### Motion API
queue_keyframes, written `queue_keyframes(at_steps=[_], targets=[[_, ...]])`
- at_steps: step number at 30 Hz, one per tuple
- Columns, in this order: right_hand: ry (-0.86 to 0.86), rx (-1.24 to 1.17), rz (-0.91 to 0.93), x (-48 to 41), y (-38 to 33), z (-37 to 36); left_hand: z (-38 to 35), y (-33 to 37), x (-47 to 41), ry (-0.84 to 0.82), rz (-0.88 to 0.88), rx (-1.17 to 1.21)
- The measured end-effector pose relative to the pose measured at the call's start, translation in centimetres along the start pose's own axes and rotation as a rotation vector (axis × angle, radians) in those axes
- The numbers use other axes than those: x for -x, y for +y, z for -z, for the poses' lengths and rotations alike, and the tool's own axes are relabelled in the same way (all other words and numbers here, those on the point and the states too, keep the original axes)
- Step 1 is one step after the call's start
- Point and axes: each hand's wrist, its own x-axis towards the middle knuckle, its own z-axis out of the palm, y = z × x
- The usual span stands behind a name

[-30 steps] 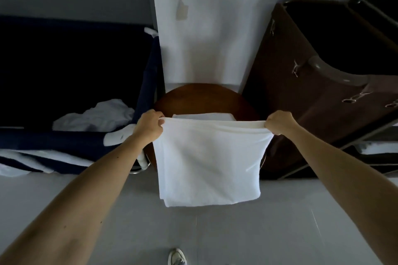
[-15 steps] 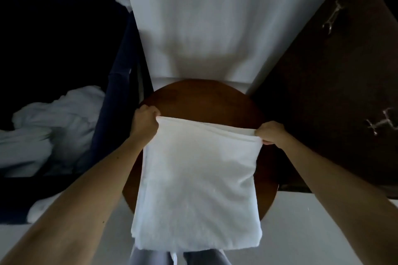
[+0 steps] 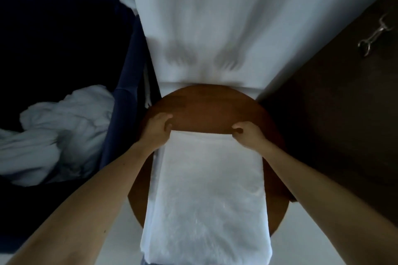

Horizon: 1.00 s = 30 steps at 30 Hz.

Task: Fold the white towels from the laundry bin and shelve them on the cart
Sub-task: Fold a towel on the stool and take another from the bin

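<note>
A white towel (image 3: 206, 196), folded into a long panel, lies flat across a round brown wooden table (image 3: 206, 107) and hangs over its near edge. My left hand (image 3: 157, 129) grips the towel's far left corner. My right hand (image 3: 247, 135) pinches the far right corner. Both hands rest low at the table surface. To the left, a dark blue laundry bin (image 3: 125, 75) holds a heap of crumpled white towels (image 3: 62, 135).
A dark brown fabric cart (image 3: 336, 101) with a metal clip (image 3: 370, 38) stands close on the right, touching the table's side. A white wall column (image 3: 215, 23) rises right behind the table. Pale floor shows at the bottom corners.
The towel went from hanging in the air to lying flat on the round table. Both hands came down with its far corners, and my view tilted downward and closer.
</note>
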Motion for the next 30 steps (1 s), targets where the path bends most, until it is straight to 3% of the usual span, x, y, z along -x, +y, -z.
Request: queue_keyframes(at_steps=[5, 13, 18, 21, 30], targets=[[-0.03, 0.069, 0.154, 1.0, -5.8, 3.1, 5.2, 3.1, 3.1, 0.007, -0.117, 0.033], [-0.054, 0.231, 0.455, 7.6, -18.2, 4.8, 14.1, 2.3, 12.3, 0.313, 0.058, 0.191], [-0.056, 0.271, 0.581, 13.2, -25.2, 1.7, 18.6, -3.1, 19.8, 0.379, 0.103, 0.08], [-0.114, 0.32, 0.625, 16.7, -29.5, -1.0, 20.8, -6.7, 24.1, 0.459, 0.144, 0.147], [-0.162, 0.437, 0.666, 28.0, -42.2, -12.2, 25.9, -21.1, 38.7, 0.479, 0.245, 0.174]])
